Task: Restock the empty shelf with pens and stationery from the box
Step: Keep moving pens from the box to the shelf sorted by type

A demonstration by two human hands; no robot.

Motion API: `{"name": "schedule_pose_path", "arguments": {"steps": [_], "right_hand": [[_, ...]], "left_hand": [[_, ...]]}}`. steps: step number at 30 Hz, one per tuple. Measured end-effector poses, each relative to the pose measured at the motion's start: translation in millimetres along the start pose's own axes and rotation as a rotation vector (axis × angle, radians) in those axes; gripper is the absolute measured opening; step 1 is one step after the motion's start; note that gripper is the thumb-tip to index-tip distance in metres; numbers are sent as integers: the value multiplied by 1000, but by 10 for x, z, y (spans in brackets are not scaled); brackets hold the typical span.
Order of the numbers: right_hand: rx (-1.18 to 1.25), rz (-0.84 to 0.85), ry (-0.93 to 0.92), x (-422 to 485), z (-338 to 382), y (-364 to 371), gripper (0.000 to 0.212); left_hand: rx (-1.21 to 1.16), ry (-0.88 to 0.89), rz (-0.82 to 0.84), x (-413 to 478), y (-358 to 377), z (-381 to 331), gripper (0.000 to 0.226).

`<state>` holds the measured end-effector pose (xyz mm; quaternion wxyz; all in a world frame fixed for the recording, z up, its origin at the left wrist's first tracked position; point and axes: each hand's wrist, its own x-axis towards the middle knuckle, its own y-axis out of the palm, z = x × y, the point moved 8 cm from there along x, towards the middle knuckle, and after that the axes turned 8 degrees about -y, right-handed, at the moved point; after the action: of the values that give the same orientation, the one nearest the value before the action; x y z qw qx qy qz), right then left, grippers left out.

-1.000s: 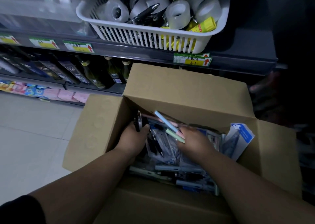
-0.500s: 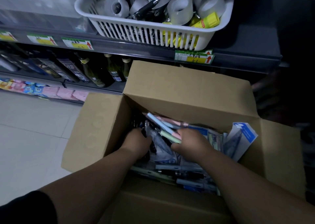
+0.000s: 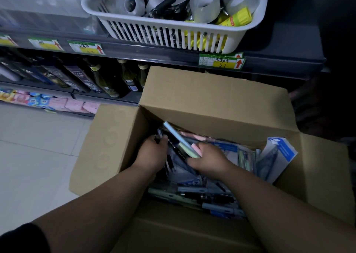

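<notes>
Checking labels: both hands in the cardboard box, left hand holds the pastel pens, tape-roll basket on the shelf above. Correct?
No: the head view shows the right hand holding the pastel pens; the left hand grips dark pens. Both hands are in the cardboard box, with the tape-roll basket on the shelf above.

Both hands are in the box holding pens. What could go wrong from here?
1. The pastel pens in the right hand fan out unevenly; one could slip from that grip on the lift.
2. The white basket above is already heaped with tape rolls; adding more there may spill some.
3. The left hand pinches dark pens close to a corner of the box, which may snag them.
</notes>
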<state>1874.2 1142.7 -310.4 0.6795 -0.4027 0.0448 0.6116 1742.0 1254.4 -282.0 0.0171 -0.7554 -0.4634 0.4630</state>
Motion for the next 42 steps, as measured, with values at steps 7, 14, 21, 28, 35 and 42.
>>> {"name": "schedule_pose_path", "arguments": {"steps": [7,14,21,28,35,42], "right_hand": [[-112,-104,-21,125,102,45,37],[-42,10,-2,-40,127,-36,34],[123,-70,-1,-596,326,-499,39],[349,-328,7,-1427,695,-848,38],[606,-739,15,-2503,1033,-692,31],[725,-1094,123,-3740,909,-172,16]], "left_hand": [[-160,-42,39,-31,-5,30,25],[-305,-58,124,-138,-5,-25,21],[-393,14,254,-496,-43,-328,19],[-425,60,525,-1056,-137,-785,19],[-260,157,808,-1946,-179,-1017,22],[-79,213,1013,-3070,47,-700,26]]}}
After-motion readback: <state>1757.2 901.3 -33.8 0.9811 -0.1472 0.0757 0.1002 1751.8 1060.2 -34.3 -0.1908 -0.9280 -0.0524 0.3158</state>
